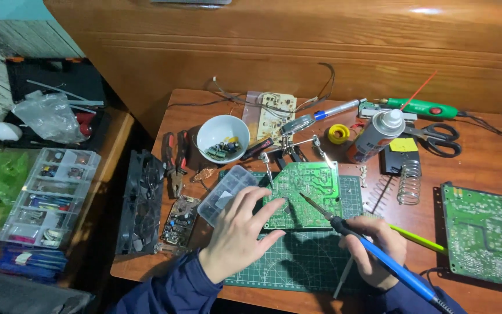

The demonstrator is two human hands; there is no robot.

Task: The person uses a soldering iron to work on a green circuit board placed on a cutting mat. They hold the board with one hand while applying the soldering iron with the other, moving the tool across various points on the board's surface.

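Wrapped tight around the blue handle, the right hand (376, 251) holds a soldering iron (373, 247), and its thin tip touches the green circuit board (306, 195). A thin stick pokes down from the same fist. The left hand (240, 229) is not holding anything; its fingers are spread and press on the board's left edge, most likely so it cannot slide. The board sits tilted at the back of a green cutting mat (303, 256), near the front middle of the desk (204, 102), just in front of both hands. Little metal clips on a stand (294, 142) seem to hold its top edge up.

A clear parts box (226, 192) lies just left of it. A white bowl (223, 138) of small parts sits behind, toward the back left. A spray can (379, 135) and scissors (440, 139) are at the back right. Another green board (484, 234) rests by the right edge.
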